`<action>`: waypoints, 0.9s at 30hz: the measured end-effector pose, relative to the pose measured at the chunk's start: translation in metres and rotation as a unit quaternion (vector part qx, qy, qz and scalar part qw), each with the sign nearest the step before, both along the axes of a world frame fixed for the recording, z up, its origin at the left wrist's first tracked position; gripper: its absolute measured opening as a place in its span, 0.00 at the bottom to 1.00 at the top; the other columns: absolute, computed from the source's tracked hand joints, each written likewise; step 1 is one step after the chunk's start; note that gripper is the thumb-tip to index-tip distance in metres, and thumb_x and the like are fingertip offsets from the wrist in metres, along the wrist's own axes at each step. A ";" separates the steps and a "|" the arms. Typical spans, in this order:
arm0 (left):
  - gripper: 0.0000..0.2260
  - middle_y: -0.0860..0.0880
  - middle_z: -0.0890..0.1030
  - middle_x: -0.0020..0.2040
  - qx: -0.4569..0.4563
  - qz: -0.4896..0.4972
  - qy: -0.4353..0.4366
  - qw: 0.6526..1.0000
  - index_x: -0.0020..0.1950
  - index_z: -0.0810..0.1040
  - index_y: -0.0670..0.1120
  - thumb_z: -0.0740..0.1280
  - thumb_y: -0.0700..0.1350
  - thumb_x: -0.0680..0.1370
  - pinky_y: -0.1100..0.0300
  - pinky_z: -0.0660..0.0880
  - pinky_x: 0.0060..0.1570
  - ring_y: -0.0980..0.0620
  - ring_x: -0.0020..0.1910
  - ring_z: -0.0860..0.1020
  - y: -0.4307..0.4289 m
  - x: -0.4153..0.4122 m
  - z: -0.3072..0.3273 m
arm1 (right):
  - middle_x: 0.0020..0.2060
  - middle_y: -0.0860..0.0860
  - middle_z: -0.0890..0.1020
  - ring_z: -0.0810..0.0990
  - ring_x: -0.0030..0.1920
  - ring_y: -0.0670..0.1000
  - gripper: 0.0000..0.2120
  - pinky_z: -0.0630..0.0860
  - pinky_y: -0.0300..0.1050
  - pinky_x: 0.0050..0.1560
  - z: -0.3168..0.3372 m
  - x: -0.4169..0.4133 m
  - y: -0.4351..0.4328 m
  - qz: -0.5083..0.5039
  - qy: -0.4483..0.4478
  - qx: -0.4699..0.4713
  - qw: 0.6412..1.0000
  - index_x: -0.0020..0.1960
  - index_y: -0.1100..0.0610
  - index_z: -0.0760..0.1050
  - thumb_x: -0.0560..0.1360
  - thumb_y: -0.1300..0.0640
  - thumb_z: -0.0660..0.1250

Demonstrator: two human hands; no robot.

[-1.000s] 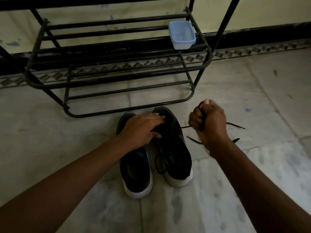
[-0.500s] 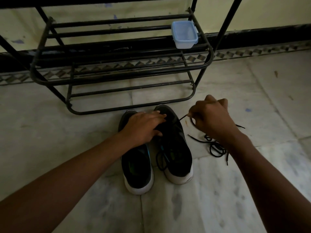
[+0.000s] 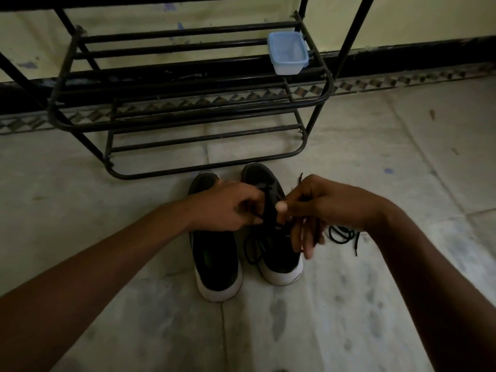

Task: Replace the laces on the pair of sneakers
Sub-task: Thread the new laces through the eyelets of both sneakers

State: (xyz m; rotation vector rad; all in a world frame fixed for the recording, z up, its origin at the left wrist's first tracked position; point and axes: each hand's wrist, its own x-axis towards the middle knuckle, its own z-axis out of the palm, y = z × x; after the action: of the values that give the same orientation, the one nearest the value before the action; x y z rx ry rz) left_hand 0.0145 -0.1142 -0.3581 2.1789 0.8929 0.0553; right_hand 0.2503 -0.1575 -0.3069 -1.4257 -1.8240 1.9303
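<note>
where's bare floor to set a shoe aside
Bare floor: left of the left sneaker up to the rack, and nearer than both heels. Crowded: right sneaker, with left hand and right hand on its lace; loose lace beside it.

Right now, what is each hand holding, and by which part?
The right hand pinches the black lace near its free end. The left hand grips the right-hand sneaker at its eyelet area; what exactly its fingertips pinch cannot be told.

Two black sneakers, the left sneaker (image 3: 214, 260) and the right sneaker (image 3: 279, 261), stand side by side on the tiled floor (image 3: 375, 291) before a metal shoe rack (image 3: 188, 31) holding a blue container (image 3: 288, 52). Over the right sneaker, the left hand (image 3: 228, 208) grips its laced front while the right hand (image 3: 324, 208) pinches a black lace end (image 3: 301, 179). A coil of lace (image 3: 341, 233) lies just beside the right hand.
</note>
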 end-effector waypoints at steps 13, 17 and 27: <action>0.07 0.46 0.86 0.39 -0.050 0.214 -0.208 0.953 0.40 0.82 0.41 0.73 0.42 0.77 0.42 0.83 0.48 0.45 0.41 0.86 -0.041 -0.035 0.026 | 0.34 0.50 0.85 0.85 0.33 0.47 0.06 0.79 0.38 0.36 -0.025 -0.008 -0.003 0.079 -0.331 0.075 0.937 0.49 0.57 0.78 0.76 0.57 0.73; 0.08 0.41 0.84 0.41 -0.112 0.320 -0.251 0.907 0.48 0.75 0.37 0.74 0.33 0.75 0.47 0.84 0.40 0.41 0.38 0.86 -0.050 -0.038 0.030 | 0.38 0.41 0.75 0.76 0.40 0.41 0.14 0.72 0.33 0.39 -0.030 -0.012 -0.007 0.115 -0.298 0.231 0.919 0.57 0.48 0.79 0.73 0.56 0.76; 0.09 0.41 0.83 0.48 -0.178 0.309 -0.181 0.917 0.59 0.80 0.42 0.71 0.35 0.79 0.56 0.83 0.36 0.41 0.36 0.86 -0.077 -0.032 0.045 | 0.53 0.53 0.82 0.83 0.49 0.52 0.13 0.83 0.47 0.51 -0.050 -0.022 -0.004 0.156 -0.327 0.223 0.905 0.60 0.50 0.82 0.76 0.58 0.70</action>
State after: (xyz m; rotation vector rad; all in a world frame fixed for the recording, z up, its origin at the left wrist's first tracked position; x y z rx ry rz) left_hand -0.0174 -0.1908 -0.3131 1.4219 1.2234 0.5438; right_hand 0.2284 -0.1610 -0.3572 -1.8170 -2.6980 1.0288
